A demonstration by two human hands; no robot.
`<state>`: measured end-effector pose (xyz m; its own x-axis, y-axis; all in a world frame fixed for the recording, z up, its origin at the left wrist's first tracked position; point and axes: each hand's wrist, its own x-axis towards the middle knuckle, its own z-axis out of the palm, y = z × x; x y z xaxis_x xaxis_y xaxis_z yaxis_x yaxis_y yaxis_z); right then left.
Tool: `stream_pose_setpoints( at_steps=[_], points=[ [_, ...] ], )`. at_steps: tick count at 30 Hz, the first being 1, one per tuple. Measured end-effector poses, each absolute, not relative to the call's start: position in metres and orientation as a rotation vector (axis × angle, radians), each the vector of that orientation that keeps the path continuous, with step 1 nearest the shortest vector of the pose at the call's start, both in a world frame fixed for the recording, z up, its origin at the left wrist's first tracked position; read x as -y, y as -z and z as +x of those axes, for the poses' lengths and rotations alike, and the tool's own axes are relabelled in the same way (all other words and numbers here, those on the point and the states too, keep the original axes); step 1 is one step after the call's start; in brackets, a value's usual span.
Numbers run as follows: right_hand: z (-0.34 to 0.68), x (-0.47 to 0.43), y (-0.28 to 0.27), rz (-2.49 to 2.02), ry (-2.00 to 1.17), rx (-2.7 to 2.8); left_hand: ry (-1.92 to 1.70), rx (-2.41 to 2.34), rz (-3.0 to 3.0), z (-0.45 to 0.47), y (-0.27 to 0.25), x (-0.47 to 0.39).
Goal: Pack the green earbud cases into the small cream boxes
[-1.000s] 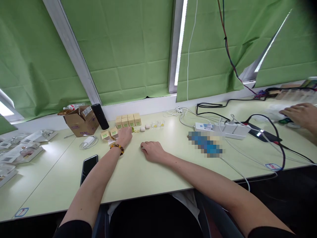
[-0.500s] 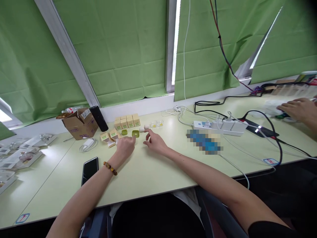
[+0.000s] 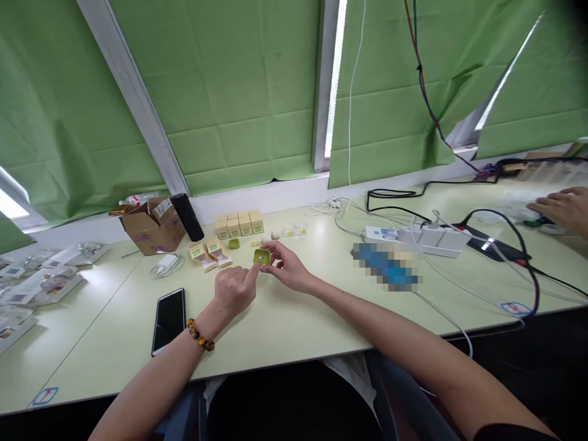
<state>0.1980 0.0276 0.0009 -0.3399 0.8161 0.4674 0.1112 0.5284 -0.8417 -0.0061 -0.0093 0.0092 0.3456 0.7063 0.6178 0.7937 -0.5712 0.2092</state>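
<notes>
A small green square dish (image 3: 262,255) is tilted up between my two hands above the table. My right hand (image 3: 287,267) grips its right side between thumb and forefinger. My left hand (image 3: 235,288) has its fingers curled, with the fingertips at the dish's near left edge; the thumb is mostly hidden. Behind the dish are small pale pieces (image 3: 256,243), a white cap-like piece (image 3: 275,235) and clear cups with yellow inside (image 3: 294,231). A second green container (image 3: 234,244) lies left of them, by two opened cardboard boxes (image 3: 209,253).
Several closed small boxes (image 3: 239,225) line the back. A carton (image 3: 154,226), black cylinder (image 3: 187,217), coiled charger (image 3: 167,264) and phone (image 3: 168,321) are left. Rightward lie a power strip (image 3: 441,239), cables and a blurred blue object (image 3: 386,266). Another person's hand (image 3: 567,208) works far right.
The green dish has come up off the table and nearer to me. My right hand has moved from the white piece to the dish's side. My left hand has drawn back slightly.
</notes>
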Motion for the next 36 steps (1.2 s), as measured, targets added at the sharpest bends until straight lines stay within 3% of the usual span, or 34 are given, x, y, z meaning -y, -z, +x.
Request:
stream_pose_setpoints(
  at_steps=[13,21,26,32,36],
  points=[
    [0.209,-0.019,0.013,-0.708,-0.851,1.968,0.908,1.097,-2.59,-0.019,-0.014,0.006],
    [0.211,-0.024,0.018,-0.684,-0.917,1.895,1.13,1.061,-2.594,-0.014,-0.006,0.002],
    [0.21,-0.025,0.019,-0.602,-1.118,1.733,1.677,1.285,-2.709,-0.009,-0.006,-0.004],
    [0.208,-0.028,0.026,-0.651,-1.084,1.761,2.686,1.561,-2.982,-0.008,-0.006,-0.014],
    [0.206,-0.027,0.028,-0.673,-1.037,1.791,3.076,1.486,-2.982,-0.006,-0.009,-0.01]
  ],
)
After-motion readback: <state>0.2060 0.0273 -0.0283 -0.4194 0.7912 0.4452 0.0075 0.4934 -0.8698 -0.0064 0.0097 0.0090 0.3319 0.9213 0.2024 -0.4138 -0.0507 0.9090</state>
